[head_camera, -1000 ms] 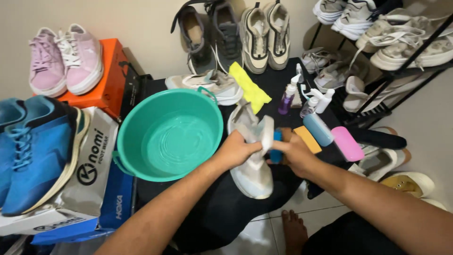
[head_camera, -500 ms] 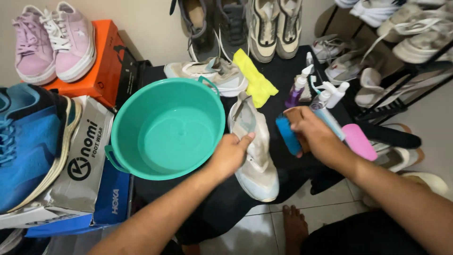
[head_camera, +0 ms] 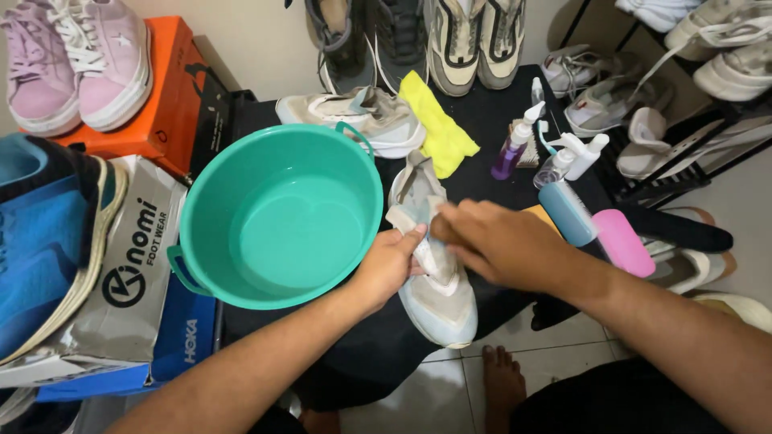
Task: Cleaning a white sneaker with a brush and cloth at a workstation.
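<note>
My left hand (head_camera: pixel 392 265) pinches the pale sneaker (head_camera: pixel 434 265) lying beside the teal basin (head_camera: pixel 277 217), my right hand (head_camera: pixel 498 241) closed over its tongue, so I judge I'm mid-prep and next need a steady grip there

Pale sneaker (head_camera: pixel 438 289): midsection hidden under the left hand (head_camera: pixel 392 265) and right hand (head_camera: pixel 503 243); whether the right hand grips anything beneath its palm cannot be told.
Orange item (head_camera: pixel 540 212): mostly hidden behind the right hand; kind unclear.
Blue running shoe (head_camera: pixel 44 241): cut off by the left edge.
Pink sneakers (head_camera: pixel 76 60): tops cut off by the upper edge.
Upright shoes (head_camera: pixel 418 36) at the back: upper parts cut off.
White shoes (head_camera: pixel 724 40) on the rack (head_camera: pixel 683 165): cropped at the top right corner.
Small bottles (head_camera: pixel 567 157): contents too small to tell.
Bare foot (head_camera: pixel 503 386): partly hidden by the right forearm.
</note>
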